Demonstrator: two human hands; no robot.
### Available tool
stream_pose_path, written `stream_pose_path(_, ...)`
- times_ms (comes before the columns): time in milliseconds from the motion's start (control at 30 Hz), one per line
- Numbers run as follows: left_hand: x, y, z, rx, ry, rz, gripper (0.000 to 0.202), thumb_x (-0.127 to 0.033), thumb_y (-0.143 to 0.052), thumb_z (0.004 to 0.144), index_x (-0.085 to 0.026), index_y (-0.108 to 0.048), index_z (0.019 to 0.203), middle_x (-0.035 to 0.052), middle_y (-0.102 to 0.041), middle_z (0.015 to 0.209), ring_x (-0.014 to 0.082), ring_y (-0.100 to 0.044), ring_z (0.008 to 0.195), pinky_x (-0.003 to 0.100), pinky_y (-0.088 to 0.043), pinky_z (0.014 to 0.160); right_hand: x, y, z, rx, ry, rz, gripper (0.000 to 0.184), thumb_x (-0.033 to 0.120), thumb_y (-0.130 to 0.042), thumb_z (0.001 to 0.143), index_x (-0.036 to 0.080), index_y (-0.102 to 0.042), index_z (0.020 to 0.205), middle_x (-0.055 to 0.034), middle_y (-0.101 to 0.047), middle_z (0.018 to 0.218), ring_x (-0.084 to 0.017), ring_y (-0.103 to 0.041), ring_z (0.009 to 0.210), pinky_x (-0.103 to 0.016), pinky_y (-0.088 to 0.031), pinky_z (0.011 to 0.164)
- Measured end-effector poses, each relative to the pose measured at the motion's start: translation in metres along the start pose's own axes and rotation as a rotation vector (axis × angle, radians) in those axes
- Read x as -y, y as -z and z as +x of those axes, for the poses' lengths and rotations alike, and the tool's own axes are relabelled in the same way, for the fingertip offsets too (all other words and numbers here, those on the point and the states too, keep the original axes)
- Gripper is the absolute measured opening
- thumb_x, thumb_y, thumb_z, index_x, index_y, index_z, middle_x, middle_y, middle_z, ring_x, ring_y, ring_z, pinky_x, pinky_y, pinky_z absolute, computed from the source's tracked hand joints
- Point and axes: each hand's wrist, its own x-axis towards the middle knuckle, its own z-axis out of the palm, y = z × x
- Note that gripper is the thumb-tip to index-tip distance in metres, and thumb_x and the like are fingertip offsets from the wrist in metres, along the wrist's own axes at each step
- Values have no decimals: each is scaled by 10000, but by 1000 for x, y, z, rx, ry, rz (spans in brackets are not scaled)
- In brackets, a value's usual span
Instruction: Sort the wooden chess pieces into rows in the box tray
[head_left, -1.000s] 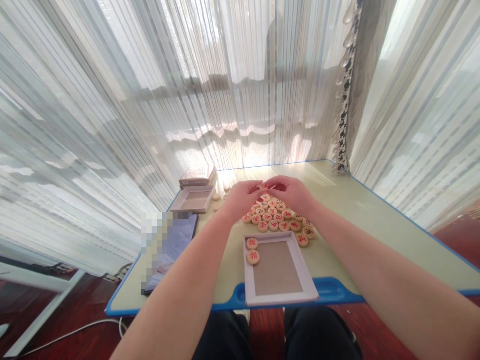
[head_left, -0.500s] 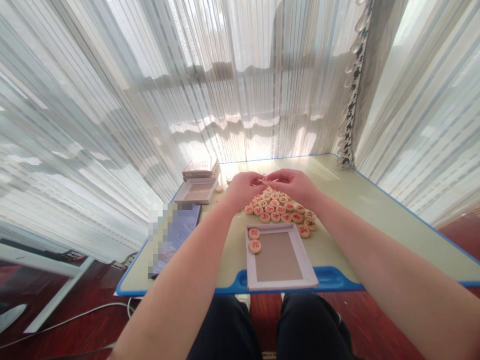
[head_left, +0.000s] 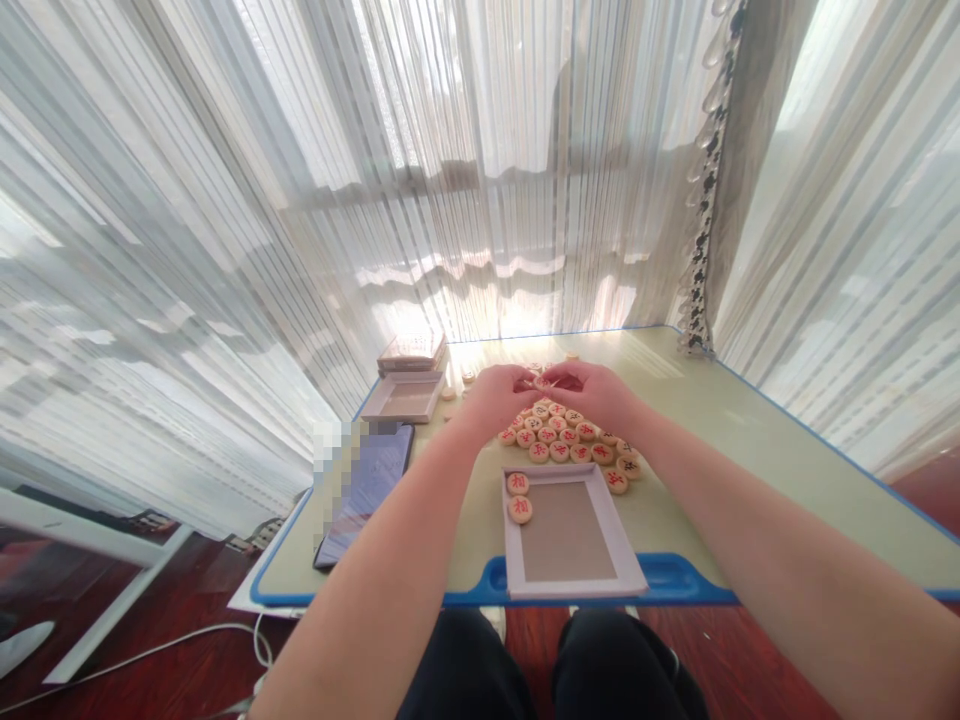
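My left hand and my right hand meet over the far part of a spread of round wooden xiangqi pieces. Their fingertips pinch one xiangqi piece from both sides; its character is too small to read. Red and black characters mark the loose pieces, and my hands hide some of them. Nearer to me lies a shallow white box tray. Two pieces with the red character 相, an upper one and a lower one, sit along its left side.
At the left stand another shallow box tray and a closed box behind it. A dark-edged tablet, partly pixelated, lies by my left forearm. The pale table has a blue rim. Sheer curtains hang behind it.
The whole view has shifted, so the table sits slightly lower in the picture. Both hands stay together around the piece, and a piece beyond my right hand now shows.
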Motion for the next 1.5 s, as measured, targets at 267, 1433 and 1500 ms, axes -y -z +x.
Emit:
stream_pose_path(267, 0, 3, -2, 2, -53, 26, 228, -294, -551, 756, -157, -693, 870, 36, -685, 742, 154, -606, 705, 236, -445, 613, 4, -7, -2, -27, -98, 93, 368, 440, -637, 722, 174, -654, 975, -72, -697, 905, -181, -629, 774, -315, -501, 699)
stream_pose_path(1433, 11, -3, 1, 69, 58, 28, 257, -287, -615, 734, -176, -616, 965, 60, -686, 917, 160, -626, 742, 253, -500, 612, 3, -4, -3, 52, -56, -10, 264, 270, -630, 713, 183, -652, 961, -45, -689, 860, -153, -626, 749, -271, -491, 653)
stream_pose_path(1500, 12, -4, 1, 79, 63, 24, 258, -286, -614, 732, -177, -616, 965, 60, -685, 919, 161, -626, 736, 257, -501, 608, 2, -3, -2, 67, -51, -54, 232, 258, -622, 714, 178, -659, 928, -35, -682, 803, -150, -617, 724, -270, -484, 641)
